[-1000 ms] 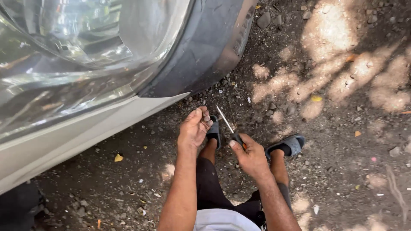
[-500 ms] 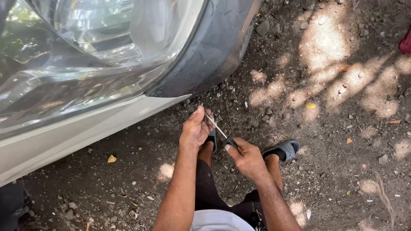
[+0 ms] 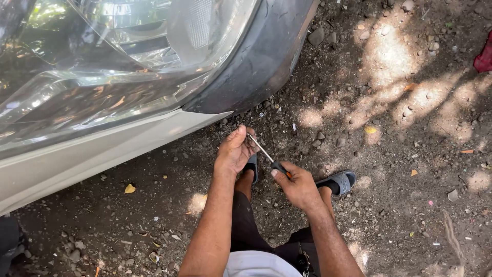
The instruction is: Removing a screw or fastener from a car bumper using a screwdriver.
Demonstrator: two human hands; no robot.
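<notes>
My right hand [image 3: 300,187] is closed round the screwdriver [image 3: 270,160] handle; my left hand [image 3: 233,152] pinches the metal tip with thumb and fingers. The tool bridges both hands, low over the dirt ground [image 3: 410,154], above my sandals [image 3: 338,180], just below the car's dark bumper corner [image 3: 261,56] and headlight [image 3: 118,56]. Best to keep the shaft steady, tip pinch light, handle grip firm. Versus half a second ago: hands sit a bit nearer each other, car fills more of the view.
</notes>
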